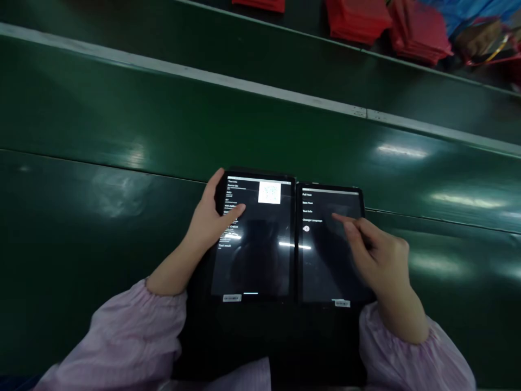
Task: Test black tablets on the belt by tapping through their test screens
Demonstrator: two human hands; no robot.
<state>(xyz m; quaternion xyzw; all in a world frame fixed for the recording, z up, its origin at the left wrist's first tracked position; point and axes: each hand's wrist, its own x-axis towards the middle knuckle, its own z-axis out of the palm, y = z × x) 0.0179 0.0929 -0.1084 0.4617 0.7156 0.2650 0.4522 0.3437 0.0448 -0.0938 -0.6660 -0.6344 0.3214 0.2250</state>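
Note:
Two tablets with lit dark screens lie side by side in front of me. The left tablet [256,255] shows lines of test information and a white code square near its top. My left hand [214,214] grips its left edge, with the thumb over the screen and fingers at the upper left side. On the right tablet [321,266] a short text menu shows. My right hand [376,247] is over that tablet's right side, index finger stretched toward the menu and other fingers curled. Whether the fingertip touches the glass, I cannot tell. Each tablet has a small white label at its bottom edge.
A green work surface [101,114] spreads around the tablets, with a pale strip [195,73] running across it. At the back right are stacks of red pouches [421,30], blue plastic [476,13] and a brown item [480,41].

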